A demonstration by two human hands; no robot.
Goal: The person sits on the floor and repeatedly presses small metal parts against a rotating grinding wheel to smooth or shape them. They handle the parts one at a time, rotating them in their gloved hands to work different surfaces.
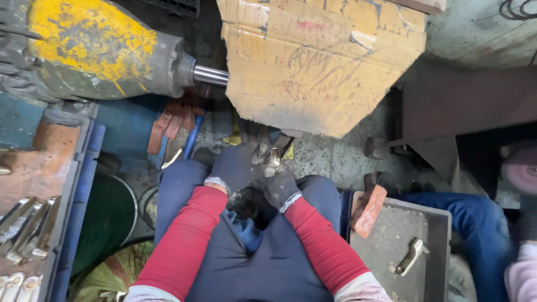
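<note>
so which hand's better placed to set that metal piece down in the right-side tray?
Right hand, probably. It grips the metal piece together with the left hand, and it sits nearer the grey tray where a similar piece lies.

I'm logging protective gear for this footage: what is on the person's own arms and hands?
Both arms wear red sleeves with pale outer cuffs near the elbows. The left hand and right hand wear dark grey, grimy work gloves with light speckled knit cuffs.

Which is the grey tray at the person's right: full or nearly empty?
Nearly empty. The grey tray shows mostly bare metal floor, with only one small metal handle piece lying in it.
</note>
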